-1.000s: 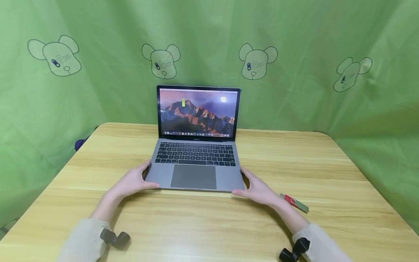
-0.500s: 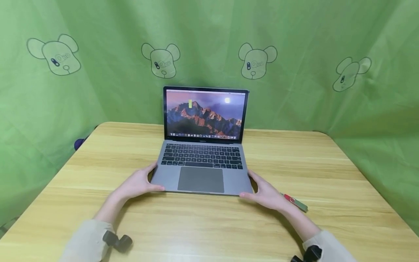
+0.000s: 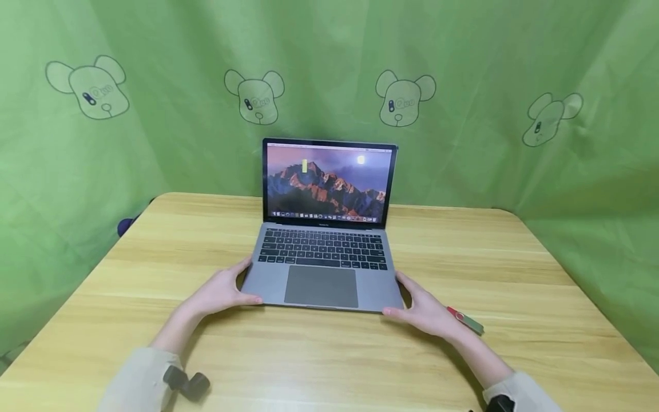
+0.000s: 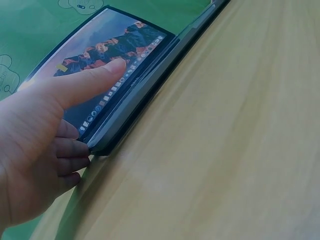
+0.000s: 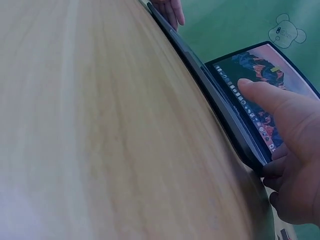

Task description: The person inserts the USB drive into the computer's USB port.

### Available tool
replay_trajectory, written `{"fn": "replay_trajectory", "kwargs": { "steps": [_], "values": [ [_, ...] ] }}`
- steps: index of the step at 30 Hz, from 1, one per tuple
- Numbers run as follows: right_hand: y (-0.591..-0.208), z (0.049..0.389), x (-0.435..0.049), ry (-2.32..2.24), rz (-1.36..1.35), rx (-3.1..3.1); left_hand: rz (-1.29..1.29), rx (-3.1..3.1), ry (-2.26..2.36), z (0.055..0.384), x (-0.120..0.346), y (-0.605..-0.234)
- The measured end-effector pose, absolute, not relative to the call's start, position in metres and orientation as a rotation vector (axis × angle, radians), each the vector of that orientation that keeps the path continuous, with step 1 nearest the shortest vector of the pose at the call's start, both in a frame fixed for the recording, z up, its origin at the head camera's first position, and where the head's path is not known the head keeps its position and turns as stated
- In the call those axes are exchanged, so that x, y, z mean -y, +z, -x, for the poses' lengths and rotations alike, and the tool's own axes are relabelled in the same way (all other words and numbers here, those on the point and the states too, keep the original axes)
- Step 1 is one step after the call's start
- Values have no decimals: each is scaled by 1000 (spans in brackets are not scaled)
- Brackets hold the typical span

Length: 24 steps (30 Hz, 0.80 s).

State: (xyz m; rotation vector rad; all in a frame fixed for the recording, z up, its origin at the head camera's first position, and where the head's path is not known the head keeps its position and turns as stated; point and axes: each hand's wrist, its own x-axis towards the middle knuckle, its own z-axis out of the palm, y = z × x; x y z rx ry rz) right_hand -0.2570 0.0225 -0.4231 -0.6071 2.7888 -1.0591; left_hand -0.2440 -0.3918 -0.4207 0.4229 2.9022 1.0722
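An open grey laptop (image 3: 321,286) sits on the wooden table, its lit screen showing a mountain picture. My left hand (image 3: 218,290) grips its front left corner, thumb at the front edge and fingers along the side. At the front right corner, my right hand (image 3: 423,308) holds it the same way. In the left wrist view, the fingertips of the left hand (image 4: 37,130) meet the laptop's side low down, with the thumb above. The right wrist view has the right hand (image 5: 295,135) likewise at the side of the laptop (image 5: 220,107).
A red and grey-green USB flash drive (image 3: 468,322) lies just beyond my right wrist, its plug end hidden by the arm. Bare wood of the table (image 3: 309,355) stretches in front of the laptop. A green curtain (image 3: 329,46) with mouse-head drawings hangs behind the table.
The laptop has moved to the right and slightly towards me, with both hands keeping hold of its corners. My right forearm now covers the flash drive's plug end.
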Motion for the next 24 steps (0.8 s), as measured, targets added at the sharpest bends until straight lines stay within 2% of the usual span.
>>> {"fn": "replay_trajectory", "kwargs": {
  "steps": [24],
  "values": [
    [-424, 260, -24, -1029, 622, -2802, -410, -2886, 1037, 245, 392, -418]
  ]
}}
